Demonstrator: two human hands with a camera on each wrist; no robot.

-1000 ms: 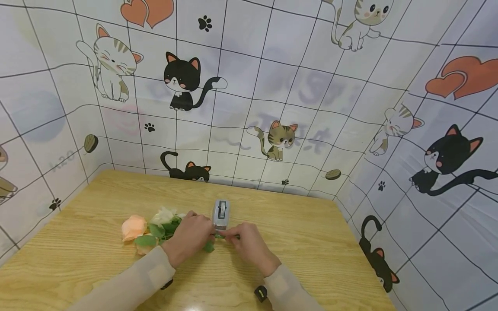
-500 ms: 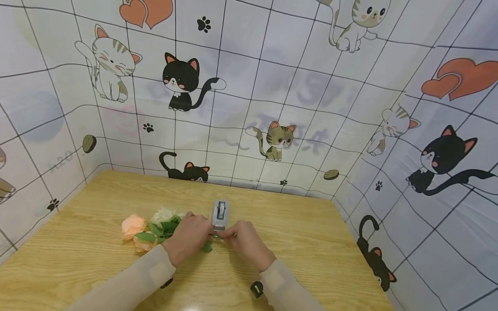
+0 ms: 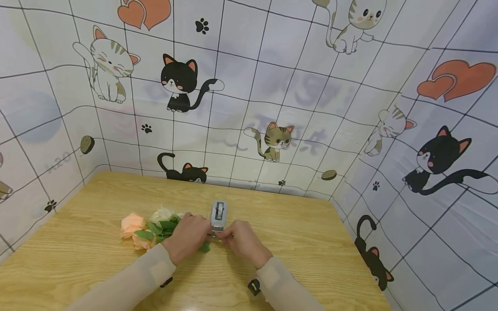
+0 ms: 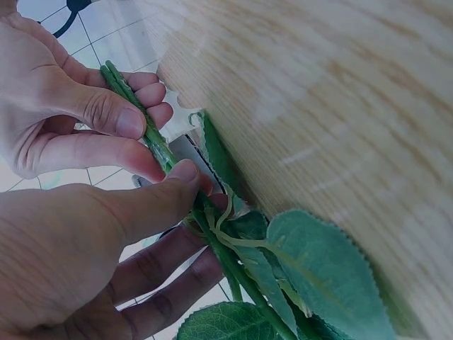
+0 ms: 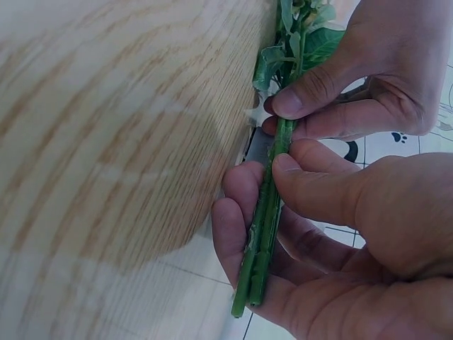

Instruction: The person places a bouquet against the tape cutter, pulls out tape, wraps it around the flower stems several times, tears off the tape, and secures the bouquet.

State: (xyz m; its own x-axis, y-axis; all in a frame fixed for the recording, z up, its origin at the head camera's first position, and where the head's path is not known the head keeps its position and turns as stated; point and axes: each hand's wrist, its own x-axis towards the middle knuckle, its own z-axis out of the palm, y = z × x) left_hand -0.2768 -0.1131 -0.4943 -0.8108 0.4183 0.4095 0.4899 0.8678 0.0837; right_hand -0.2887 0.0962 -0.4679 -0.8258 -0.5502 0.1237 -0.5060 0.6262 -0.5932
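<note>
Left hand [image 3: 189,236] and right hand [image 3: 246,242] pinch the green stems [image 5: 265,219] between thumb and fingers, blossoms [image 3: 133,224] toward the left edge of the desk [image 3: 311,242], tape dispenser [image 3: 219,214] just beyond; best kept snug and parallel.

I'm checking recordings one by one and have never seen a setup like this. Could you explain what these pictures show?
There is no machine here: a person works bare-handed, with a left hand and a right hand. The wide view comes from a camera worn on the head, looking forward and down; the two close-ups come from cameras on the left and right wrists.

On the wooden table, just beyond the hands, is a grey tape dispenser. Both hands hold the green stems of a bunch with peach roses and a white flower: the left nearer the leaves, the right nearer the bare ends.
</note>
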